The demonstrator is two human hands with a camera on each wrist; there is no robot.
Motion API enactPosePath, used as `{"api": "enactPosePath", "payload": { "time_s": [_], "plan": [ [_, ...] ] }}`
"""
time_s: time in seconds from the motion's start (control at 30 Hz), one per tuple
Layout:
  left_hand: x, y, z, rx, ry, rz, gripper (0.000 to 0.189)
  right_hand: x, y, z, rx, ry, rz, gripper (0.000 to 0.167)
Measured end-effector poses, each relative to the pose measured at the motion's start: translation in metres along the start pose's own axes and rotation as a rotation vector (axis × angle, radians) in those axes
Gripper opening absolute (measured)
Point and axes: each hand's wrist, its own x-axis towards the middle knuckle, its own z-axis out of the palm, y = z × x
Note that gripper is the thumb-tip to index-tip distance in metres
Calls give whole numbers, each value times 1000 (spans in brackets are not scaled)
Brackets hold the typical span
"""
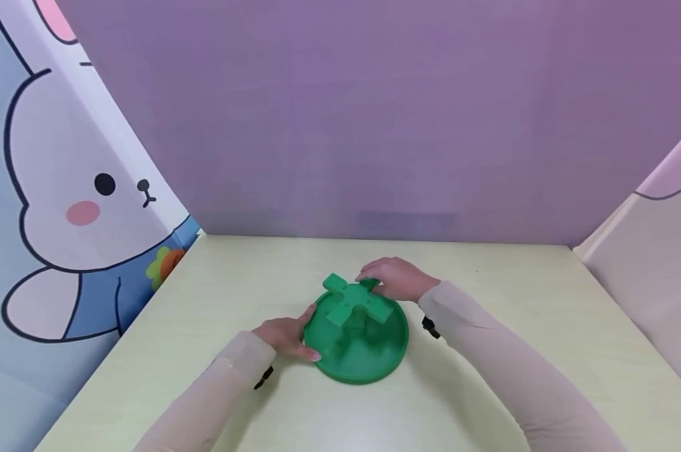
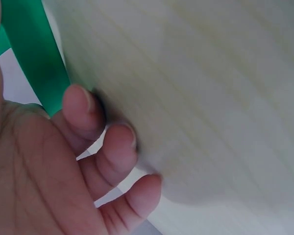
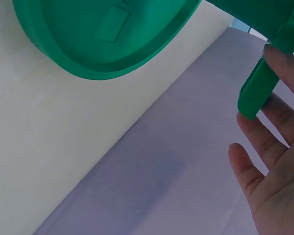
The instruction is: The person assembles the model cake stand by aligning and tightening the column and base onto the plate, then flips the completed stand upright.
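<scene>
A round green base [image 1: 363, 369] with a raised lip stands on the table, and a green cross-shaped top [image 1: 351, 298] sits above it, apparently on a central post. My left hand [image 1: 285, 334] holds the base at its left edge, thumb and index finger spread along the rim. In the left wrist view, its other fingers are loosely bent near the tabletop beside a green strip [image 2: 36, 54]. My right hand [image 1: 399, 279] pinches the far right arm of the cross. The right wrist view shows that green arm [image 3: 258, 90] between thumb and fingers. The post's lower part is in shadow.
The pale wooden table [image 1: 238, 270] runs back to a purple fabric wall [image 1: 374, 125]. A blue panel with a cartoon rabbit [image 1: 91, 169] rises on the left. Another pale panel [image 1: 656, 263] borders the right side.
</scene>
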Motion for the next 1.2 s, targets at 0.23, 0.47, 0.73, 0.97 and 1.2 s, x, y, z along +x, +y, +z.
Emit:
{"api": "enactPosePath", "payload": {
  "time_s": [0.23,0.47,0.73,0.97,1.2],
  "plan": [
    [-2,2,-1,17,-3,4,108,-3,3,1,21,-20,56,33],
    [0,3,-2,27,-7,-2,108,-11,0,1,-10,3,79,32],
    [1,1,-2,25,-8,-1,109,-19,-8,6,6,37,127,31],
    [2,0,-2,34,-3,13,109,-22,-19,9,14,70,209,32],
    [0,0,-3,45,2,22,110,-20,-24,15,21,147,278,29]
  ]
}}
